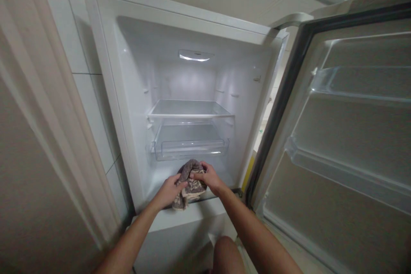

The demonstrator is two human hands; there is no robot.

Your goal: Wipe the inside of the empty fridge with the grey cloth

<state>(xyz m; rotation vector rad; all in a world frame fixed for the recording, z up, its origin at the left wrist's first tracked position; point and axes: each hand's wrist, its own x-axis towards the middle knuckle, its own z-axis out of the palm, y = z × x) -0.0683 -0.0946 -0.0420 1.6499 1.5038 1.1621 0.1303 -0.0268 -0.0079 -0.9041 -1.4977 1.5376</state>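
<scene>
Both bare forearms are reaching forward and converging toward the middle. The left hand (169, 192) is lying knuckles up, fingers curling inward in a grip, thumb pointing toward the other hand. The right hand (209, 177) is sitting slightly higher and further forward, wrist bending, fingers pinching closed, nearly touching the left.

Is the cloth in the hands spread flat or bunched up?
Bunched up: the cloth is crumpled between the left hand and right hand, one end hanging over the fridge sill.

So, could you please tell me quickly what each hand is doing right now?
Left hand: closed on the cloth.
Right hand: closed on the same cloth, at its top.
</scene>
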